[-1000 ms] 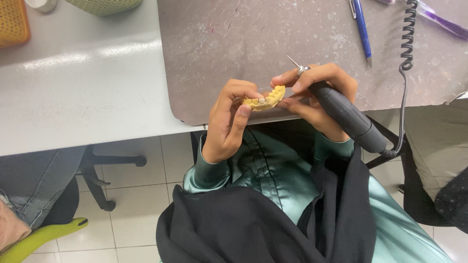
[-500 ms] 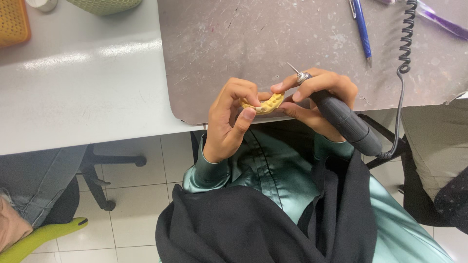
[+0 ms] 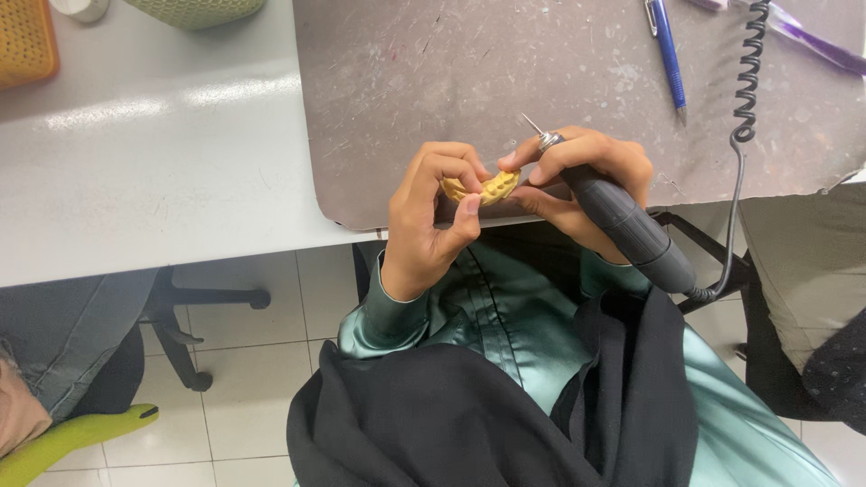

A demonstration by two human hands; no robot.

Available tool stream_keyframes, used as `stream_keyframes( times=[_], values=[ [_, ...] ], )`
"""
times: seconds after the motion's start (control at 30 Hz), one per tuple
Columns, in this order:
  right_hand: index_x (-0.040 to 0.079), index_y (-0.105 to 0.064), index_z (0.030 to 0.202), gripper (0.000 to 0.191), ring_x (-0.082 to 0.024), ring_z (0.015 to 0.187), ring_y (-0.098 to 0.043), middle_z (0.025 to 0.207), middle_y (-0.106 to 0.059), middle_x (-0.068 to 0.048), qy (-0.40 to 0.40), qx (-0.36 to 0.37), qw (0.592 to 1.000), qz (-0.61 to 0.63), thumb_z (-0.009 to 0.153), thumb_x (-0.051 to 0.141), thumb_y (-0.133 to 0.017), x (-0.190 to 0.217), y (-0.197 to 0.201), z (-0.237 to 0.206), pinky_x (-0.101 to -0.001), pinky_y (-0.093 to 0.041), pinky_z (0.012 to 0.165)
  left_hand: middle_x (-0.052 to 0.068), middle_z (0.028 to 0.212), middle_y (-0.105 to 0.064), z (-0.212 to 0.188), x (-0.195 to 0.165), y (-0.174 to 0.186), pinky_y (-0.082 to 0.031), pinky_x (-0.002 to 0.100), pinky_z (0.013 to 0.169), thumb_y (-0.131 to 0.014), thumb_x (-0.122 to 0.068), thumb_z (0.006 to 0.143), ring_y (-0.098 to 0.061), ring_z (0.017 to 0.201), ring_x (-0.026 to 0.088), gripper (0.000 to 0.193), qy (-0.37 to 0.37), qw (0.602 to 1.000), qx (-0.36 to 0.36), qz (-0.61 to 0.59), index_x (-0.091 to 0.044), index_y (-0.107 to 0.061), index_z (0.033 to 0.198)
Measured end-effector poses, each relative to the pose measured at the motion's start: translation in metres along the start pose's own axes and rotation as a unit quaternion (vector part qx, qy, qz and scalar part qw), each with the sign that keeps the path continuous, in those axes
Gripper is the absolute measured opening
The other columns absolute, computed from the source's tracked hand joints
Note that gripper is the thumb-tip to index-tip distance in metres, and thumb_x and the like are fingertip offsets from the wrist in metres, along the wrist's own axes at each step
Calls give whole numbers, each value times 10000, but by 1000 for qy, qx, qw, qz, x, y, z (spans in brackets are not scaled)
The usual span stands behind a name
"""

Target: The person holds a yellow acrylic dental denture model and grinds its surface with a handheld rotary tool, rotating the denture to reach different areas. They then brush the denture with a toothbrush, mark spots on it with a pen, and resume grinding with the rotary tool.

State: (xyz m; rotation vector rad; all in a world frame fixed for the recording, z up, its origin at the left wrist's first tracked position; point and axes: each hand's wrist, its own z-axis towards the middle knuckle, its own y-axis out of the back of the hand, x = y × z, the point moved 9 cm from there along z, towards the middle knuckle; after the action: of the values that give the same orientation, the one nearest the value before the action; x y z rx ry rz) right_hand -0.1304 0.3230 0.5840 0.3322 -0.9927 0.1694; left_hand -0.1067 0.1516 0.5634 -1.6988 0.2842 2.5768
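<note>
My left hand (image 3: 431, 216) pinches a small yellow dental cast (image 3: 483, 188) at the near edge of the brown work mat (image 3: 469, 81). My right hand (image 3: 582, 180) also touches the cast with its fingertips while it grips a dark grey rotary handpiece (image 3: 631, 230). The handpiece's thin metal bur (image 3: 532, 126) points up and away from the cast. A coiled black cord (image 3: 747, 81) runs from the handpiece's rear up across the mat.
A blue pen (image 3: 666, 50) and a purple tool (image 3: 812, 41) lie at the mat's far side. The white table (image 3: 144, 180) carries an orange basket (image 3: 25, 41) and a green container (image 3: 194, 11). Another person's leg and chair base (image 3: 194, 338) sit at left; another seated person (image 3: 803, 280) is at right.
My hands shifted slightly; the cast has been turned a little between my fingers, and the handpiece stays lifted off it.
</note>
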Motion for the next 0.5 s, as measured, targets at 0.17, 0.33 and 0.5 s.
stream_keyframes(
  times=[0.17, 0.33, 0.5],
  values=[
    [33, -578, 1126, 329, -251, 1095, -742, 1174, -698, -200, -46, -11, 998, 46, 922, -135, -775, -4, 0, -3, -325, -678, 890, 75, 1205, -596, -1, -4, 0, -520, 248, 924, -648, -9, 1001, -611, 1034, 134, 222, -11, 1000, 3, -9, -48, -548, 1195],
    [29, -576, 1150, 325, -255, 1131, -732, 1150, -692, -210, -67, -13, 995, 79, 945, -147, -757, -6, 0, -3, -335, -672, 934, 80, 1183, -591, -4, -2, -1, -531, 250, 961, -683, 1, 1021, -622, 1051, 139, 275, -1, 999, 7, -50, -43, -575, 1270],
    [31, -575, 1148, 338, -245, 1092, -740, 1157, -701, -207, -55, 0, 997, 63, 927, -132, -773, -4, 0, -1, -328, -663, 924, 73, 1194, -618, -3, -4, 0, -556, 248, 973, -723, -53, 1056, -647, 1070, 137, 361, -10, 998, -7, -59, -56, -570, 1383]
  ],
)
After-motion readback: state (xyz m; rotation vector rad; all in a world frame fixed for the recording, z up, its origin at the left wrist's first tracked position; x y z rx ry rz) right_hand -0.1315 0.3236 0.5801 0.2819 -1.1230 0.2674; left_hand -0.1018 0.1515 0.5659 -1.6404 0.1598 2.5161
